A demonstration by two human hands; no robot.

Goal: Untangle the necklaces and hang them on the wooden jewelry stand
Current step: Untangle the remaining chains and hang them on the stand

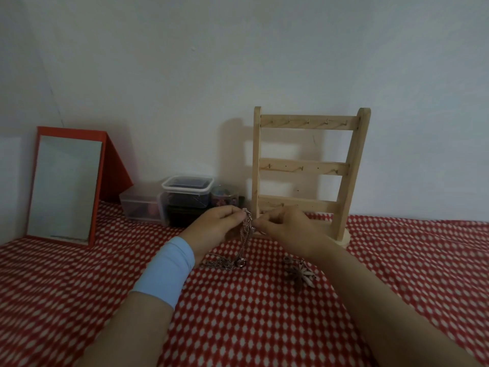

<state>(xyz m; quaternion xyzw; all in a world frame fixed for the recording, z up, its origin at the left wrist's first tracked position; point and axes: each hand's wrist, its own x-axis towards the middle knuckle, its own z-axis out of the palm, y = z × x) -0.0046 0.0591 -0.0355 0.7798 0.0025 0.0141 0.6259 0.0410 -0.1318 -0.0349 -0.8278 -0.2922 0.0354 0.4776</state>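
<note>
Head view, my left hand (211, 226): pinches the tangled necklaces (247, 221), thin metal links.
My right hand (288, 226): pinches the same tangle.
Stand (307, 165) at 1 o'clock: pale wood, hooked rungs.

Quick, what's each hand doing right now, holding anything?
Left hand: closed, pinching the tangled necklace chains.
Right hand: closed, pinching the same chains from the other side.
</note>
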